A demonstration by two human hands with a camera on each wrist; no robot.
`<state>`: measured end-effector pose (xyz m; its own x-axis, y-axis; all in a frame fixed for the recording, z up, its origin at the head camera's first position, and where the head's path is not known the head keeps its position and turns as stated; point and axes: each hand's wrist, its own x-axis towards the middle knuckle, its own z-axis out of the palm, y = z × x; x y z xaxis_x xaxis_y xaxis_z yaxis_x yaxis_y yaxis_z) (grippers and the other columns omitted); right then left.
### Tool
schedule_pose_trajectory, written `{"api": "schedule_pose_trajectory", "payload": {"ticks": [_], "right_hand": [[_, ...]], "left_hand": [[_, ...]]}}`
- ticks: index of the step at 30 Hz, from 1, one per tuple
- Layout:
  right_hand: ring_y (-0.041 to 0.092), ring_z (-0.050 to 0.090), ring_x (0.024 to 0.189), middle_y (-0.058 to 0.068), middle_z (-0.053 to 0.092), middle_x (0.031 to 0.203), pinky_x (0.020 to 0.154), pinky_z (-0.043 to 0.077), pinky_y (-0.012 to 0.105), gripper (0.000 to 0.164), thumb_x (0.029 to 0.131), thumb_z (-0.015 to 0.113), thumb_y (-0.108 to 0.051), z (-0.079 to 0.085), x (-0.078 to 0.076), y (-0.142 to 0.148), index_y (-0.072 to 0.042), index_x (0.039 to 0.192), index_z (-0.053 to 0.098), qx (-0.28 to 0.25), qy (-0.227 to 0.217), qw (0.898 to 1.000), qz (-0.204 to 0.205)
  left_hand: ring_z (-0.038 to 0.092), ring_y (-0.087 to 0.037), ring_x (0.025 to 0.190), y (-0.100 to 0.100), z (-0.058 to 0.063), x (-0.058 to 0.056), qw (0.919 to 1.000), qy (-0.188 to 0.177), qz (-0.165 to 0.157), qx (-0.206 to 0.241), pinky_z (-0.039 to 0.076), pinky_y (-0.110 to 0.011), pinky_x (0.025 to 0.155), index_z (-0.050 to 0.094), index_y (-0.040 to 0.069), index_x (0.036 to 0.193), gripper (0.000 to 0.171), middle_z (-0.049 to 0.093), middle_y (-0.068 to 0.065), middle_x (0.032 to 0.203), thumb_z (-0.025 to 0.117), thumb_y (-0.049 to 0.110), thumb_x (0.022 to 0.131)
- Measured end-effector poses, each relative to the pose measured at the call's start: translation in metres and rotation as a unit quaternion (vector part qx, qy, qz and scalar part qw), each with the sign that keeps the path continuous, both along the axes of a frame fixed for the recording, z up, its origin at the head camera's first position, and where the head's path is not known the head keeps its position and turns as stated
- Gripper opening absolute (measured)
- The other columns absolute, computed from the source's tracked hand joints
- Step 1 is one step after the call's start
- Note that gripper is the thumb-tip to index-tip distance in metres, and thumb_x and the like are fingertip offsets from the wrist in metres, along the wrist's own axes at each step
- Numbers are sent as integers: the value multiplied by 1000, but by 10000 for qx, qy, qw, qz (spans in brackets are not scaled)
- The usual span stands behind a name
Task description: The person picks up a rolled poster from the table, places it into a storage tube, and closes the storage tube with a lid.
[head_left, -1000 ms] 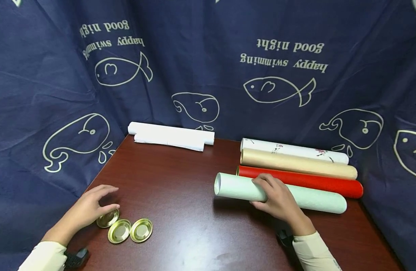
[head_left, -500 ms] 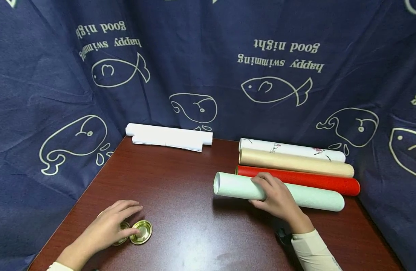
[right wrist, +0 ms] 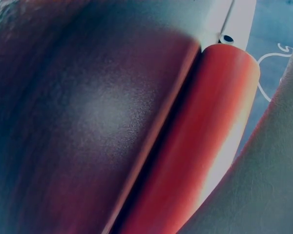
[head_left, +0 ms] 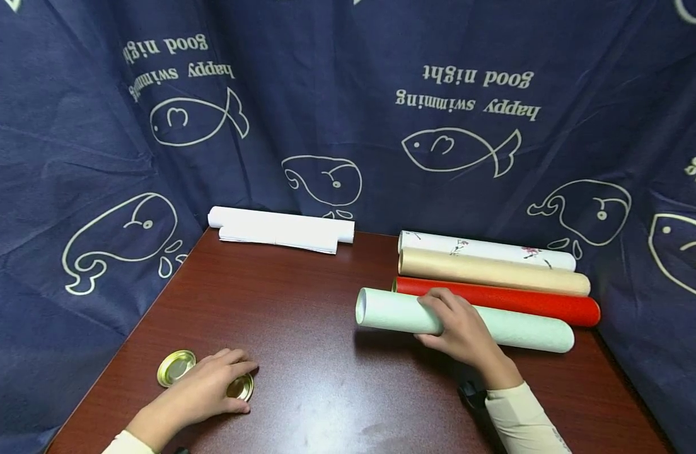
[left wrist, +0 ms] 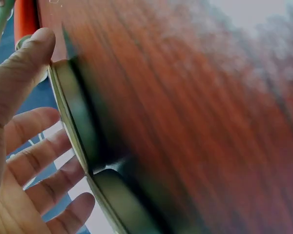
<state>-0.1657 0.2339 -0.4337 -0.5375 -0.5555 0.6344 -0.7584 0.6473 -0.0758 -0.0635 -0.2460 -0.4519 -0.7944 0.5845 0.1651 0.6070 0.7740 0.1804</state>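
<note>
My left hand (head_left: pixel 203 388) is over the shallow gold metal lids at the table's lower left, fingers spread. The rightmost lid (head_left: pixel 241 386) shows between its thumb and fingers; another lid (head_left: pixel 174 367) lies left of the hand, and part of the group is hidden under it. In the left wrist view, thumb and fingers stand loosely around the near lid (left wrist: pixel 80 117); whether they touch it I cannot tell. My right hand (head_left: pixel 458 328) grips a light green roll (head_left: pixel 524 329) near its middle. The roll is hollow at its left end and appears slightly raised off the table.
Behind the green roll lie a red roll (head_left: pixel 541 304), a beige roll (head_left: pixel 495 273) and a white roll with flower prints (head_left: pixel 495 248). White paper rolls (head_left: pixel 280 228) lie at the back left. A blue printed curtain (head_left: pixel 325 113) surrounds the brown table (head_left: pixel 302 302).
My left hand has moved right and toward me, from beside the leftmost lid to over the rightmost one, uncovering the leftmost lid. My right hand and the green roll have barely moved.
</note>
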Motion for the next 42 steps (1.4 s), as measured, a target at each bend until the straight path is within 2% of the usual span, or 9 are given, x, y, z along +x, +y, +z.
{"api": "schedule_pose_trajectory", "payload": {"ticks": [6, 11, 14, 18, 22, 26, 32, 38, 42], "right_hand": [[29, 62, 88, 8, 60, 113, 74, 51, 46, 65, 58, 90, -26, 0, 1, -1, -9, 115, 63, 9, -61, 10000, 6], [29, 62, 87, 8, 60, 112, 73, 51, 46, 65, 57, 90, -24, -2, 0, -1, -9, 114, 64, -1, -7, 10000, 18], [29, 62, 86, 8, 60, 112, 72, 51, 46, 66, 56, 90, -24, -3, -1, -1, -9, 114, 64, -7, 3, 10000, 10], [29, 62, 87, 8, 60, 113, 73, 51, 46, 66, 57, 90, -26, -3, -1, 1, -9, 115, 63, 37, -54, 10000, -20], [29, 62, 86, 9, 59, 112, 72, 51, 47, 66, 56, 91, -24, -1, -2, 3, -9, 114, 63, 19, -44, 9999, -127], [29, 61, 85, 8, 59, 113, 72, 51, 46, 65, 58, 90, -25, 1, -2, 2, -9, 114, 63, 49, -99, 9998, -151], [30, 61, 86, 9, 60, 112, 73, 51, 46, 64, 59, 90, -26, 0, -4, 0, -9, 114, 64, 87, -70, 9999, -93], [29, 61, 85, 8, 60, 112, 72, 51, 45, 63, 58, 89, -25, 1, -3, -1, -9, 114, 64, 92, -21, 9999, -48], [29, 61, 84, 8, 59, 112, 71, 51, 45, 64, 57, 89, -25, 1, -2, 0, -9, 114, 64, 95, -9, 9999, -51]], "left_hand": [[57, -15, 94, -4, 3, 5, 9999, -108, 68, -60, 52, -40, 76, 72, 11, 114, 67, 59, 6, 107, 87, 52, 63], [51, -8, 83, -7, 6, 5, 9994, -332, 93, 48, 49, -32, 67, 73, 12, 107, 57, 50, 13, 94, 91, 42, 61], [51, -7, 83, -6, 7, 2, 9993, -349, 109, 105, 49, -31, 67, 73, 12, 108, 54, 50, 12, 94, 91, 37, 63], [52, -6, 83, -2, 11, -8, 9978, -458, 74, 472, 50, -30, 69, 71, 11, 112, 52, 52, 10, 97, 89, 31, 68], [57, -9, 90, 9, 14, -34, 9890, -635, 18, 1339, 52, -31, 76, 69, 5, 118, 53, 56, 6, 104, 87, 25, 73], [59, -12, 94, 29, 17, -61, 9695, -984, 29, 2244, 54, -30, 77, 64, 4, 127, 56, 58, 2, 114, 86, 22, 78], [63, -24, 93, 78, 21, -86, 9250, -1229, -236, 3587, 57, -33, 73, 62, 3, 130, 58, 58, -7, 119, 86, 12, 78], [59, -35, 101, 116, 29, -97, 8708, -1583, -466, 4632, 57, -41, 78, 60, -2, 130, 57, 56, -15, 123, 83, 1, 78], [58, -36, 106, 130, 32, -98, 8521, -1761, -560, 4897, 57, -41, 82, 59, -4, 130, 58, 55, -16, 124, 82, -3, 77]]}}
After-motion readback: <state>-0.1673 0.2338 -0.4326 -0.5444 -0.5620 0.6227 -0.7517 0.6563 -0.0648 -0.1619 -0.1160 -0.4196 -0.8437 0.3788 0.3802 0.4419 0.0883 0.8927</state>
